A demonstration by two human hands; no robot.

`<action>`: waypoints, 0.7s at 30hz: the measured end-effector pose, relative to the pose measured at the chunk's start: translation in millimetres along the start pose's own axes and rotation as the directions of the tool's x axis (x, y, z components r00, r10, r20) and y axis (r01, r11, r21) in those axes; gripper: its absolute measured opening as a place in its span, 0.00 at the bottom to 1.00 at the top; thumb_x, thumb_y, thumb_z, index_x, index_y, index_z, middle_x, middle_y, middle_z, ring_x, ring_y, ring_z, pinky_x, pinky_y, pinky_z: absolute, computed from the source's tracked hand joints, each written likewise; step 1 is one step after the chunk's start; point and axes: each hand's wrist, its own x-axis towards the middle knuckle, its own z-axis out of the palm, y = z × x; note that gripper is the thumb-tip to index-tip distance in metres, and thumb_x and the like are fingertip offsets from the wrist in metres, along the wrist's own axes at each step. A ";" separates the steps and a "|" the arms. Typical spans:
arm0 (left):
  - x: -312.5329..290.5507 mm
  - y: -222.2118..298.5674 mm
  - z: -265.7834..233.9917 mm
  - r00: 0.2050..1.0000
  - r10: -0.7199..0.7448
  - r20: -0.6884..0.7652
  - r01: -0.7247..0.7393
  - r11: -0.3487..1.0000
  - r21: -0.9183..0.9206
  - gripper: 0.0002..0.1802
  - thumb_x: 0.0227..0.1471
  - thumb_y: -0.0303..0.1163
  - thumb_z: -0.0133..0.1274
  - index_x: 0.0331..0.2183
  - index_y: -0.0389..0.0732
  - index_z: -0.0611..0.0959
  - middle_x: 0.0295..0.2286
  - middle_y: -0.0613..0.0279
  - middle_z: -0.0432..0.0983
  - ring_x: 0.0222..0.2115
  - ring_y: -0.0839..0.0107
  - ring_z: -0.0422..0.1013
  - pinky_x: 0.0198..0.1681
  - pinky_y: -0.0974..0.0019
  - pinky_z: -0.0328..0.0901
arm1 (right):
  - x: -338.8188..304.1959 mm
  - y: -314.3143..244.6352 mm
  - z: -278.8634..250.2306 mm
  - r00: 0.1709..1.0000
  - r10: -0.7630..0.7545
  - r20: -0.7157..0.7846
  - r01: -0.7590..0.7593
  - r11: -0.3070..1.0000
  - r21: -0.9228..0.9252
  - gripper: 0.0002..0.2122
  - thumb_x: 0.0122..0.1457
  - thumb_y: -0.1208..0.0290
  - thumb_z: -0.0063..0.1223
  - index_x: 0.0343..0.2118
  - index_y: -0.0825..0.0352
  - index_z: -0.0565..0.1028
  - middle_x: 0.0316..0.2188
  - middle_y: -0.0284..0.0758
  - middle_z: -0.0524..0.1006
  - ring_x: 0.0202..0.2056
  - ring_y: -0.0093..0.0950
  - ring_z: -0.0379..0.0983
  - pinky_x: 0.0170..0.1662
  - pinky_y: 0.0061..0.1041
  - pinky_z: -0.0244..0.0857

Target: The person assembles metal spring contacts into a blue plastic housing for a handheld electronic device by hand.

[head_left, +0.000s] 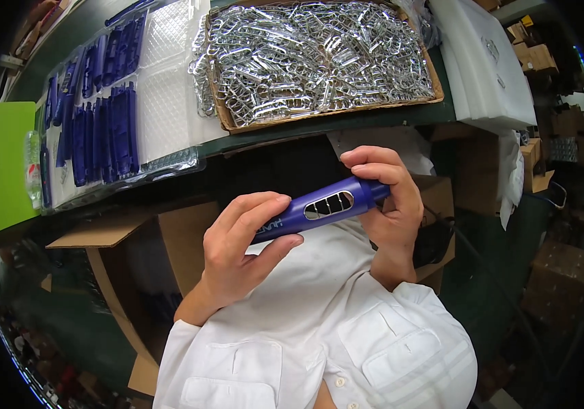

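Head view shows two bare hands raised in front of a white shirt, sharing one purple tube-shaped body that lies nearly level between them, its right end tipped a little higher. The left hand comes up from the lower left, its forearm slanting inward; the fingers reach forward together, gently bent, over the upper side of the tube's left part, while the thumb points right along the lower side, so the grasp is parted only by the tube's width. The right hand stands more upright above its wrist, turned inward, its fingers curled around the narrower right end, with two of them arching above it; I cannot tell how firmly they press. A dark slotted window on the tube faces up between the hands.
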 end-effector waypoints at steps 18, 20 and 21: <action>5.1 -14.9 13.8 0.937 0.330 0.118 -0.350 0.888 0.297 0.31 0.38 0.30 0.76 0.48 0.43 0.87 0.42 0.47 0.82 0.33 0.60 0.81 0.32 0.65 0.78 | -2.6 11.9 -9.2 0.997 -0.076 -0.008 0.074 0.990 -0.122 0.26 0.41 0.90 0.60 0.48 0.66 0.78 0.42 0.41 0.85 0.42 0.41 0.82 0.44 0.33 0.75; 4.9 -14.0 14.8 0.938 0.324 0.121 -0.346 0.886 0.308 0.30 0.39 0.30 0.76 0.48 0.43 0.87 0.42 0.47 0.82 0.32 0.60 0.81 0.32 0.65 0.78 | -2.9 14.3 -11.1 0.994 -0.106 0.008 0.107 0.986 -0.125 0.27 0.40 0.91 0.59 0.47 0.66 0.78 0.41 0.41 0.85 0.41 0.40 0.83 0.45 0.34 0.74; 4.4 -13.3 15.2 0.940 0.317 0.123 -0.340 0.883 0.324 0.29 0.39 0.31 0.76 0.48 0.44 0.88 0.42 0.48 0.82 0.32 0.60 0.81 0.31 0.65 0.78 | -2.0 14.9 -12.0 0.994 -0.105 0.006 0.105 0.986 -0.126 0.27 0.40 0.91 0.59 0.47 0.66 0.78 0.41 0.41 0.85 0.41 0.40 0.83 0.45 0.34 0.74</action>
